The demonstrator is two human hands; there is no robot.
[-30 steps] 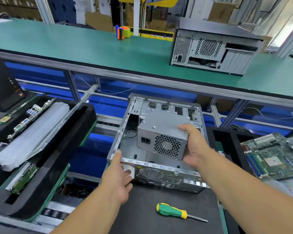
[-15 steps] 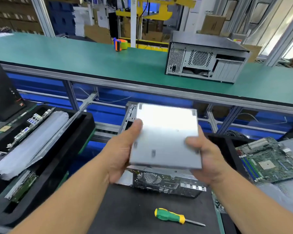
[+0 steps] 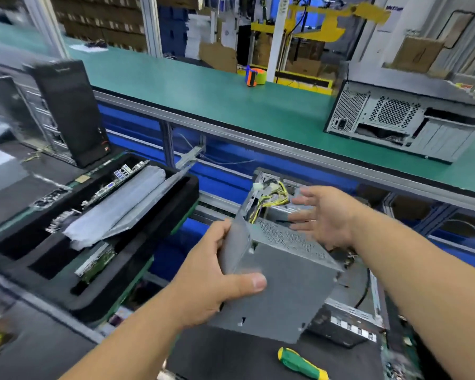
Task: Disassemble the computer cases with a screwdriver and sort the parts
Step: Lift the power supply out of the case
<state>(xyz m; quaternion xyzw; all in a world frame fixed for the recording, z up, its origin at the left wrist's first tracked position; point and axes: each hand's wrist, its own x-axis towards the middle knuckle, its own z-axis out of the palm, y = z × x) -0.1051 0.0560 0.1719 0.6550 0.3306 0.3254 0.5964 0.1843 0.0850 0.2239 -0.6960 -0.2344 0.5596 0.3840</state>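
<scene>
1. While gripped by the left hand (image 3: 214, 281), thumb on top, the power supply unit (image 3: 280, 286) hangs tilted above the opened computer case (image 3: 351, 319)
2. Right hand (image 3: 324, 215) open, fingers spread, just beside its wiring end
3. Screwdriver (image 3: 302, 364) lies on the table (image 3: 231, 357)

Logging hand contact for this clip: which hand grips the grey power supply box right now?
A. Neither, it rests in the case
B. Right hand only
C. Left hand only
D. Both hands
C. The left hand grips the power supply box with its thumb across the near face, while the right hand is spread open beside it.
</scene>
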